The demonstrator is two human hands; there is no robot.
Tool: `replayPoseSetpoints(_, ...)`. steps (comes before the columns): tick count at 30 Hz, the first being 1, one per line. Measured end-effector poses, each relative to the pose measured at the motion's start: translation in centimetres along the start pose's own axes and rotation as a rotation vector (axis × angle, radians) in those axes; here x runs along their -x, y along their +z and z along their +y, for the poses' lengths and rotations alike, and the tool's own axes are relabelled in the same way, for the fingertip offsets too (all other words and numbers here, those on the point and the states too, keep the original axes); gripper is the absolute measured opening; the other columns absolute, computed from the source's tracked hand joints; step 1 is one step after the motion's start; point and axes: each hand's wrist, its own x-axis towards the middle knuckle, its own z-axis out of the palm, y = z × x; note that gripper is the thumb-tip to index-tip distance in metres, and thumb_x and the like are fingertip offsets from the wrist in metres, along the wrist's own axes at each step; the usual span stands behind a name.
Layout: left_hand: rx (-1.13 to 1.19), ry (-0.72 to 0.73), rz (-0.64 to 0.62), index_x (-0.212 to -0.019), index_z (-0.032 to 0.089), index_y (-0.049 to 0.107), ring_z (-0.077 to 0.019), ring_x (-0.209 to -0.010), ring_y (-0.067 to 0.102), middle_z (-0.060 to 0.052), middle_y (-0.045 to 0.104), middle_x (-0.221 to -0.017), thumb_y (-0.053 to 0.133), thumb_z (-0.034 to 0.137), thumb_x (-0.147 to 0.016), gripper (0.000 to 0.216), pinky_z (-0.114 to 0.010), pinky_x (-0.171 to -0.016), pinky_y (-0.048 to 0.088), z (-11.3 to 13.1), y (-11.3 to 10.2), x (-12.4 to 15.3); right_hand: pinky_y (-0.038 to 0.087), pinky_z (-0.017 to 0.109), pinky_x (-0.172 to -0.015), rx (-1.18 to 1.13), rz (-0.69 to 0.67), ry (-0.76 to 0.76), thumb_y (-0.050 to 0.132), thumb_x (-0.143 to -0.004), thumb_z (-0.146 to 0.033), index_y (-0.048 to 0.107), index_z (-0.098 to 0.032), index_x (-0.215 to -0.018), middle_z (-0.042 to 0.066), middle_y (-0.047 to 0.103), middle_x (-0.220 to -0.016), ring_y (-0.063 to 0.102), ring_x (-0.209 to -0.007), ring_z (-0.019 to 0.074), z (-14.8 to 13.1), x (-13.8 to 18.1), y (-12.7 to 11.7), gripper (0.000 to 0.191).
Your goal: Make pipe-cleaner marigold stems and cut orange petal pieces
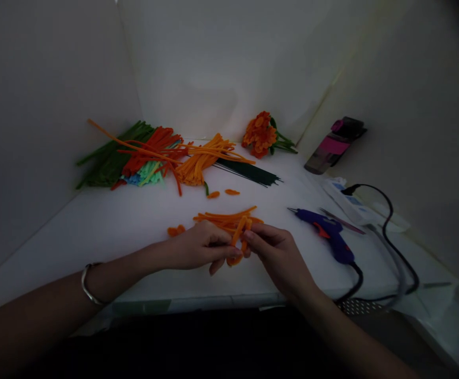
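Observation:
Between my two hands is an orange pipe cleaner, bent into a narrow loop with its two ends pointing up. My left hand, below a silver bangle on the wrist, pinches the loop's left side near the bottom. On the other side my right hand grips it between thumb and fingers. Just behind the hands lie several loose orange pipe cleaners. Small orange petal-like pieces rest left of them, and another orange petal piece lies farther back.
Bundles of green, red and orange pipe cleaners lie at the back, beside dark green stems. Orange flowers stand behind. At right are a blue glue gun, tweezers, a power strip with cables and a bottle.

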Motion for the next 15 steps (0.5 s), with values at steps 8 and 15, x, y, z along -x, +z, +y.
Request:
replayPoseSetpoints(8, -0.015, 0.011, -0.044, -0.06, 0.014, 0.054, -0.0068, -0.049, 0.045, 0.003, 0.052, -0.05, 0.044, 0.028, -0.09, 0.035, -0.018, -0.05, 0.035, 0.4, 0.3, -0.1, 0.045, 0.025, -0.057, 0.141, -0.003, -0.031, 0.06, -0.079, -0.032, 0.063, -0.019, -0.073, 0.0, 0.059, -0.063, 0.054, -0.058, 0.0116, -0.4, 0.1, 0.2, 0.014)
replayPoseSetpoints(15, -0.505, 0.132, 0.213, -0.071, 0.015, 0.051, -0.0096, -0.053, 0.044, 0.003, 0.051, -0.06, 0.056, 0.043, -0.082, 0.03, -0.022, -0.051, 0.033, -1.0, 0.8, 0.0, 0.046, 0.023, -0.052, -0.019, 0.116, -0.017, 0.059, -0.08, -0.03, 0.059, -0.017, -0.076, 0.0, 0.058, -0.069, 0.053, -0.055, 0.0095, 0.1, -0.4, -0.3, 0.013)
